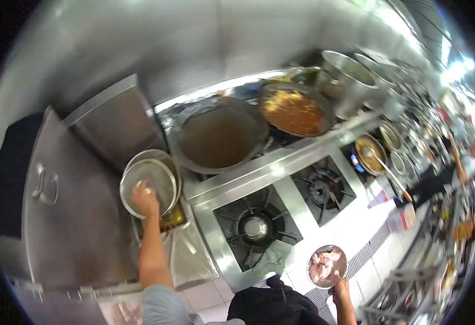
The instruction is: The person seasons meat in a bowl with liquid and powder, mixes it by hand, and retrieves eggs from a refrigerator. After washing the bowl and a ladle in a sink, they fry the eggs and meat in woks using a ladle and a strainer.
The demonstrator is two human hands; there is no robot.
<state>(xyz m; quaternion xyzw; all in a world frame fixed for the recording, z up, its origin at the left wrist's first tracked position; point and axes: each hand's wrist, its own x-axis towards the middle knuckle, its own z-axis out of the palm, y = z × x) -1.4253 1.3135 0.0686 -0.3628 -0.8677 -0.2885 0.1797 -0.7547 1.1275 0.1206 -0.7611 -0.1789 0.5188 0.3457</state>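
My left hand (pixel 145 199) is at the left, over a round metal strainer or lid (pixel 160 179) that rests on a round metal pot (pixel 175 172). Its fingers are closed on something small and pale that I cannot make out. Low on the right, my right hand (pixel 341 288) grips the edge of a round metal bowl (pixel 312 266). Pieces of raw pinkish meat (pixel 324 264) lie in that bowl, which is held above the floor beside the stove.
Behind the burners (pixel 256 227) sit a wide wok of brown liquid (pixel 218 135) and a pan of reddish sauce (pixel 297 114). A green cloth (pixel 273 257) lies at the stove's front edge. Tall pots (pixel 348 81) stand farther back. Another person's arm (pixel 456 157) shows at right.
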